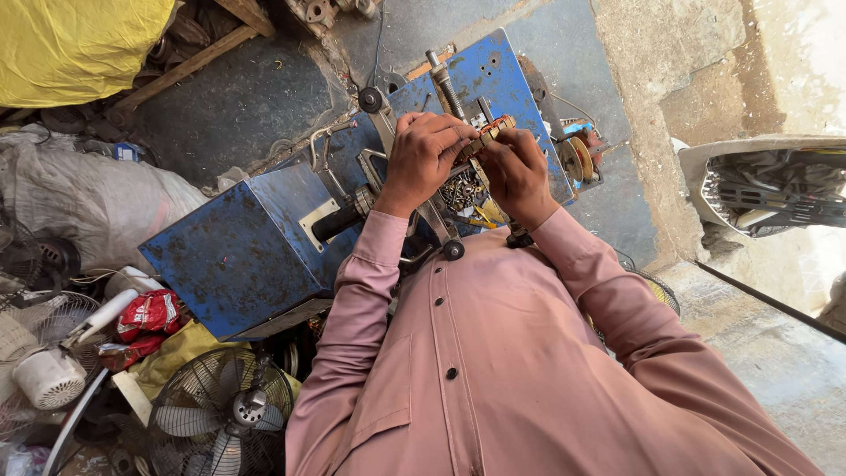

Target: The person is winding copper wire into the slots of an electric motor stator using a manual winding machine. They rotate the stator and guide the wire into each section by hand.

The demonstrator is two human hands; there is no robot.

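Both hands work a small copper-wound coil (486, 134) over the blue machine (264, 247). Left hand (423, 159) fingers pinch it; right hand (515, 172) fingers pinch its other end. Winding looks partly done, coil not yet set down.

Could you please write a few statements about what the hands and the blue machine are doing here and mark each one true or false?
1. Both hands, the left hand and the right hand, are on a small copper-wound part above the blue machine. True.
2. The person wears a green jacket. False: it is a pink buttoned shirt.
3. A fan with a wire guard lies at lower left. True.
4. The yellow sheet covers the blue machine. False: it lies apart at upper left.
5. The right hand holds a hammer. False: no hammer shows.
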